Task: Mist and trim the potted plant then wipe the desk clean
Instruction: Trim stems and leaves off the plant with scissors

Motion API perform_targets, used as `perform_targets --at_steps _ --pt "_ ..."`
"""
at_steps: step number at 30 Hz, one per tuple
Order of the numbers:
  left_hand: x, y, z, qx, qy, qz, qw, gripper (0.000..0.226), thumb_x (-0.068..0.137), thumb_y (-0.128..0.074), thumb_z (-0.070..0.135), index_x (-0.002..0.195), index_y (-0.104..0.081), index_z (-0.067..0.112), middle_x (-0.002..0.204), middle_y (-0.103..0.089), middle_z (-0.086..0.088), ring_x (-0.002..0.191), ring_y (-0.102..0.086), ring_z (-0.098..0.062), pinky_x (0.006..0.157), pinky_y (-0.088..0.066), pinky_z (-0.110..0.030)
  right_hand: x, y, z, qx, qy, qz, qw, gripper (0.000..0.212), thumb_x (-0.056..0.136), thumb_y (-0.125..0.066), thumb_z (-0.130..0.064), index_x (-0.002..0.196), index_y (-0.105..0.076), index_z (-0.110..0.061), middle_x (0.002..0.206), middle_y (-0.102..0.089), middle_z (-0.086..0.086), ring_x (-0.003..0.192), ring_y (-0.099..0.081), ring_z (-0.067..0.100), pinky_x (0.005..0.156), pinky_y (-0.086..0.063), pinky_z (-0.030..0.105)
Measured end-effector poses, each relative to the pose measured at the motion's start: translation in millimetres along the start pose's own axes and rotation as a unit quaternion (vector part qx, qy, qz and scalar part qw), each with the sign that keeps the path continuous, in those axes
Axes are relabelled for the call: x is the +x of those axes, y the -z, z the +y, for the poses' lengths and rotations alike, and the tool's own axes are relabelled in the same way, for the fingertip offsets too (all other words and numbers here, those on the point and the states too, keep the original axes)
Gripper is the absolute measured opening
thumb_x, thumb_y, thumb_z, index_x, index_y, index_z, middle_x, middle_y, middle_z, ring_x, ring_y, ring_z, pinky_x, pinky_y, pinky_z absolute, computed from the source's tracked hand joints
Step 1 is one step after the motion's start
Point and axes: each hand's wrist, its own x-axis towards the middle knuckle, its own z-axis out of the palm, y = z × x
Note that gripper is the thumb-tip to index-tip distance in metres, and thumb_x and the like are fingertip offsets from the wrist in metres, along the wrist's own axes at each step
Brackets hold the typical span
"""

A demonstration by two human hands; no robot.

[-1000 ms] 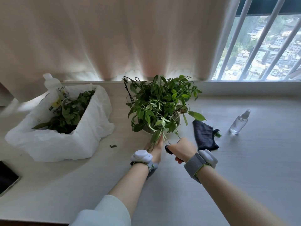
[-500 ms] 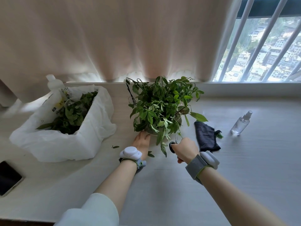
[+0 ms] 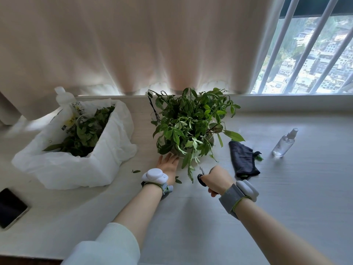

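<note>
Desk (image 3: 286,197): right hand (image 3: 219,178) grips scissors (image 3: 201,174) pointing plantward (image 3: 191,123); left hand (image 3: 168,165) open, flat.

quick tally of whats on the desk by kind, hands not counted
potted plant: 1
scissors: 1
spray bottle: 1
dark cloth: 1
white bag of clippings: 1
phone: 1
white bottle behind the bag: 1
loose leaves near the left hand: 2
total: 9

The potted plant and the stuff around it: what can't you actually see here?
Head view only:
- Pot: hidden by leaves.
- Scissors: handles inside right hand, blades too small.
- Phone: cut by left edge.
- Bottle behind bag: body hidden, label blurred.
</note>
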Motion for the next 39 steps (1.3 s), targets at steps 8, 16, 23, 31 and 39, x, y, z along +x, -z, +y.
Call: perform_targets --at_steps 8,16,23,31,39 --pt "-9.1 -0.2 8.2 -0.018 -0.022 0.006 1.0 0.065 0.091 -0.04 0.007 0.15 -0.014 0.016 0.159 -0.006 0.004 0.147 -0.004 -0.016 0.118 0.005 -0.042 1.2 2.4 4.4 0.013 -0.009 -0.001 1.0 0.026 0.088 -0.052 -0.019 0.066 -0.048 -0.005 0.058 -0.059 0.008 0.04 -0.052 0.018 0.042 -0.042 0.019" --pt "-15.1 -7.3 27.4 -0.072 -0.032 0.006 0.997 0.074 0.084 -0.042 0.0 0.15 -0.013 0.011 0.158 -0.007 0.001 0.146 -0.008 -0.016 0.118 0.007 -0.043 -1.3 2.4 5.7 0.018 -0.028 -0.002 0.999 0.026 0.087 -0.053 -0.016 0.064 -0.046 -0.005 0.065 -0.062 0.012 0.046 -0.054 0.02 0.047 -0.043 0.023" --pt "-10.5 -5.4 38.6 -0.068 -0.028 -0.023 0.997 0.077 0.086 -0.047 0.007 0.151 -0.006 0.007 0.159 -0.002 -0.003 0.147 -0.003 -0.02 0.118 0.007 -0.041 -0.5 0.9 10.9 0.02 -0.03 -0.048 0.998 0.019 0.081 -0.056 -0.012 0.068 -0.05 0.0 0.054 -0.061 0.013 0.043 -0.057 0.023 0.051 -0.05 0.026" --pt "-4.4 5.3 41.3 -0.08 -0.057 -0.067 0.993 0.072 0.092 -0.046 0.007 0.151 -0.004 0.006 0.16 0.007 -0.003 0.148 -0.001 -0.018 0.119 -0.001 -0.04 -0.8 -2.4 9.8 0.027 -0.002 -0.06 0.998 0.018 0.08 -0.061 -0.017 0.073 -0.058 -0.001 0.037 -0.055 0.002 0.028 -0.05 0.014 0.034 -0.036 0.015" --pt "-10.7 8.2 24.5 -0.146 -0.024 -0.088 0.985 0.056 0.092 -0.044 -0.001 0.146 -0.032 0.01 0.158 -0.016 -0.005 0.143 -0.024 -0.026 0.115 -0.024 -0.031 -6.0 0.7 0.0 0.146 0.048 -0.054 0.987 0.014 0.084 -0.066 -0.018 0.082 -0.068 -0.004 0.054 -0.059 0.003 0.03 -0.047 0.009 0.03 -0.029 0.013"
